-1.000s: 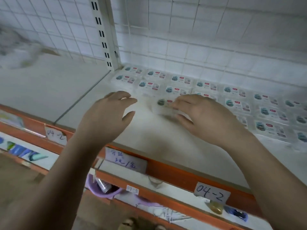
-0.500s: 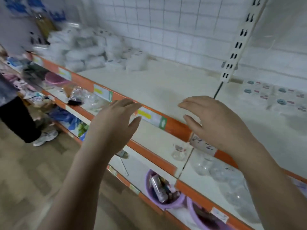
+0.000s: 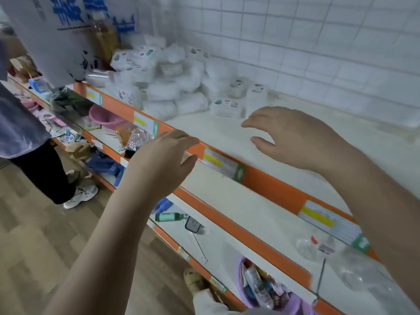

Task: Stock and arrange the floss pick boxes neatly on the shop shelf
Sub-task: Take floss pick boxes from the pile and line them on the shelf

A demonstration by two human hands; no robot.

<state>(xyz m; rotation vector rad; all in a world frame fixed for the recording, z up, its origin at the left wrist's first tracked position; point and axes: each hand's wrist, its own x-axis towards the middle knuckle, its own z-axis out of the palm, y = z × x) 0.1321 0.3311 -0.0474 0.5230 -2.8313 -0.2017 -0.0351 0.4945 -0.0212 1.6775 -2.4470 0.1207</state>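
Observation:
A heap of white wrapped packs of floss pick boxes (image 3: 172, 85) is piled at the far left of the white top shelf (image 3: 227, 135), against the tiled wall. One loose floss pick box (image 3: 226, 107) lies at the heap's right edge. My right hand (image 3: 293, 137) hovers over the bare shelf just right of that box, fingers spread and loosely bent, holding nothing. My left hand (image 3: 163, 162) hangs in front of the shelf's orange front edge (image 3: 268, 183), fingers straight, empty.
A person in a grey top and black trousers (image 3: 25, 133) stands at the left by the shelving. Lower shelves hold a pink basin (image 3: 104, 115), a green bottle (image 3: 170, 216), clear plastic containers (image 3: 354, 267) and a purple basket (image 3: 270, 289). A plastic bag (image 3: 56, 30) hangs at upper left.
The view has swung left from the arranged rows of boxes to the heap of packs. My right hand let go of the box it was setting down; both hands moved left, empty.

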